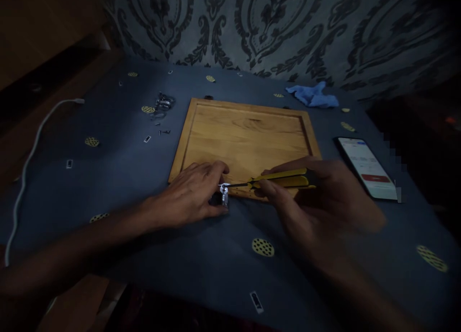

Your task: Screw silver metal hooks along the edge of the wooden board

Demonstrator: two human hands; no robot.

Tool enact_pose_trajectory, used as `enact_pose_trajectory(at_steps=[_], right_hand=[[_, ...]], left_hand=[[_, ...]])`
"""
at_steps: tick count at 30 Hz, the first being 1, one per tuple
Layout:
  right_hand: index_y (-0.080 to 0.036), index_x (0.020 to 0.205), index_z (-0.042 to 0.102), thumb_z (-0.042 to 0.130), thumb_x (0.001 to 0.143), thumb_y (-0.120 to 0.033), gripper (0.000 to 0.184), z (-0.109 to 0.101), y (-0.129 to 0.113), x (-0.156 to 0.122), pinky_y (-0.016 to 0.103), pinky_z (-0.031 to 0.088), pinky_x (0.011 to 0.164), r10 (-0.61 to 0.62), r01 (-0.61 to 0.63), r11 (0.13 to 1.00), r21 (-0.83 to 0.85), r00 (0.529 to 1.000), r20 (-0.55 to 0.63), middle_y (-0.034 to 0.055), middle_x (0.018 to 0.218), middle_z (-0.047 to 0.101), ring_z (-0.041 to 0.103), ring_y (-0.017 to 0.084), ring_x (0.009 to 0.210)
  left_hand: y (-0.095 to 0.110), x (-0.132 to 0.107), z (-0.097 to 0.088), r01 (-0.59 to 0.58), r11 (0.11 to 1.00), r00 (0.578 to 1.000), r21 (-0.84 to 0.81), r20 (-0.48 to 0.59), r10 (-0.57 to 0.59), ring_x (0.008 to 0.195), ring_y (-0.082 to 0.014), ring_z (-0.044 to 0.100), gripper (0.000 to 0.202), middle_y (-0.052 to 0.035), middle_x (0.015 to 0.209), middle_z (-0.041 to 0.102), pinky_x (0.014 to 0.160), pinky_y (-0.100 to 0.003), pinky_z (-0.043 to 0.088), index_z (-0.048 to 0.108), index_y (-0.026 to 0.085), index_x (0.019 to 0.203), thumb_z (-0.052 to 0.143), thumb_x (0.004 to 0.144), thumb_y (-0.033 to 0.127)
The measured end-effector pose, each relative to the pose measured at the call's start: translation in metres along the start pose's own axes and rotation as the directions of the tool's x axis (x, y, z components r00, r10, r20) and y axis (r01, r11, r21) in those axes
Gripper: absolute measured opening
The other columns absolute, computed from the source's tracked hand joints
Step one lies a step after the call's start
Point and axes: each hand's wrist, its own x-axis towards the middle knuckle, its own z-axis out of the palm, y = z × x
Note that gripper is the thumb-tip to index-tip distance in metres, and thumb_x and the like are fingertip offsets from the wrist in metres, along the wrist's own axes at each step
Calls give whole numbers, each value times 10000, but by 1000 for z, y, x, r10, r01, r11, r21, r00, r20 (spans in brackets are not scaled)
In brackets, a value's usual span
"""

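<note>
A wooden cabinet door (pixel 245 135) with a raised frame lies flat on the table. At its near edge sits a shiny metal hinge (pixel 224 193). My left hand (pixel 189 192) rests over the door's near left corner, its thumb and fingers curled around the hinge. My right hand (pixel 320 202) grips a screwdriver (pixel 281 179) with a yellow and black handle. The screwdriver lies almost level, its shaft pointing left and its tip at the hinge. The exact contact of the tip is too small to make out.
Several metal hinge parts (pixel 164 101) and small screws (pixel 164 131) lie left of the door. A blue cloth (pixel 315 95) is at the back right, a lit phone (pixel 367 168) at the right. A white cable (pixel 32 154) runs along the left. Patterned wallpaper (pixel 223 29) stands behind the table.
</note>
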Motion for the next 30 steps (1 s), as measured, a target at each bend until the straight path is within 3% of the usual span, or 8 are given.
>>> enact_pose_trajectory(at_steps=[7,10,15,18,24,30], right_hand=[[-303,1002,640,765,941,-323,140,7,-7,7,359,541,636,-88,87,996,-29,995,-45,-17,857,707,679,182,737],[-300,1019,663,763,944,-297,126,4,-14,12,346,566,671,-62,62,998,-4,998,9,-18,883,735,710,178,773],[-300,1186,706,747,945,-204,262,-5,-21,21,327,616,799,1,-28,988,151,984,176,-7,1086,779,751,182,980],[-314,1160,729,725,949,-175,252,-6,-17,22,316,621,761,-15,-30,982,186,972,235,-18,1076,779,750,171,939],[-303,939,662,794,907,-287,138,3,-9,11,342,525,595,-24,24,999,36,1000,13,-35,802,688,668,173,688],[-306,884,642,791,913,-360,161,4,-10,3,375,514,631,-2,-5,999,-48,989,-146,6,859,701,676,194,721]], left_hand=[[-3,-1,3,-5,1000,1000,31,-11,6,1176,-330,655,608,-125,1227,694,996,-462,516,446,192,1296,834,845,318],[-2,-1,2,0,1000,1000,25,-1,0,1171,-327,655,596,-119,1219,698,994,-461,515,451,192,1284,840,849,317],[0,1,1,5,1000,1000,16,5,-5,1204,-332,644,593,-130,1251,693,1022,-476,498,453,179,1302,828,857,290],[-1,1,2,6,1000,1000,12,0,-6,1198,-322,646,591,-121,1247,695,1012,-465,500,459,186,1299,830,850,282],[-2,-1,2,-5,1000,1000,30,-20,6,1160,-317,654,609,-105,1205,699,978,-442,512,456,199,1290,847,841,325],[-1,0,1,-7,999,1000,43,3,6,1151,-310,654,611,-111,1205,694,973,-433,513,446,178,1283,851,852,332]])
